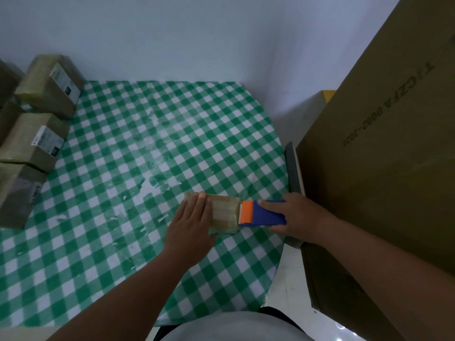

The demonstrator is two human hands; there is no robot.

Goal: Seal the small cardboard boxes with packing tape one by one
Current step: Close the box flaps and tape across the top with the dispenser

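pressing flat on the small cardboard box (221, 212), your left hand (190, 230) lies with fingers straight near the right edge of the checked surface (123, 242). your right hand (298, 217) grips the blue and orange tape dispenser (261, 214), fingers curled round it, its blade end touching the box's right side. taped boxes (46, 87) line the left edge.

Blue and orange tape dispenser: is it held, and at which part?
Yes. The right hand grips the blue and orange tape dispenser by its blue body, away from the orange end. The left hand only presses flat on the small taped cardboard box.
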